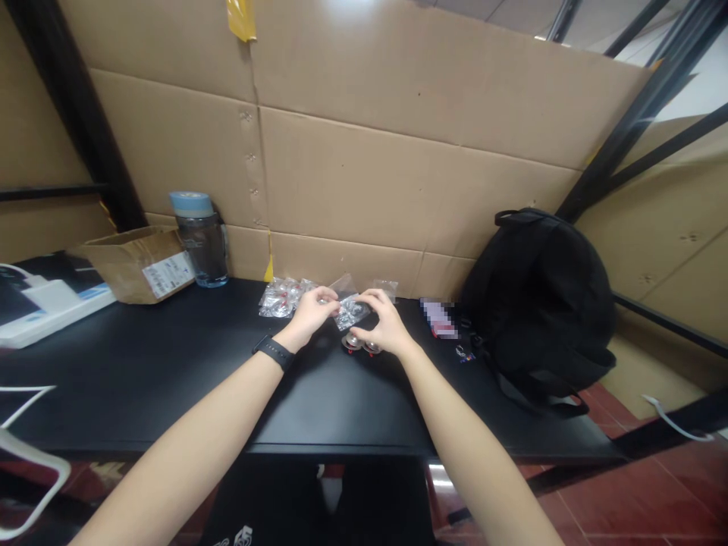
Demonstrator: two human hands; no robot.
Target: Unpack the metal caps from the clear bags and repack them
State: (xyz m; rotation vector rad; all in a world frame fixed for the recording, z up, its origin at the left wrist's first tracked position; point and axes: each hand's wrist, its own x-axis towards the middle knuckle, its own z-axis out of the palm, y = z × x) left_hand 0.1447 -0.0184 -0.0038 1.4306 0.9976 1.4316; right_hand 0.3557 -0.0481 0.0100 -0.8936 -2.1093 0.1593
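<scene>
A small clear plastic bag (348,312) is between my two hands, above the black tabletop. My left hand (312,312), with a black watch (274,352) on its wrist, pinches the bag's left edge. On the right side, the fingers of my right hand (387,324) curl onto the bag, the thumb stretched lower and apart from them. What the bag contains is too small to make out. Just below my right thumb sit two round, shiny metal pieces with red bits (362,345), partly covered by that hand. Several clear packets with silvery and red contents (280,297) lie left of my left hand.
Another clear bag (387,288) lies behind my right hand. A phone-like item (439,318), blurred out, and a black backpack (540,311) are on the right. Leftward stand a water bottle (203,243), a brown paper bag (139,265) and a white power strip (57,315). Cardboard (364,167) walls the back.
</scene>
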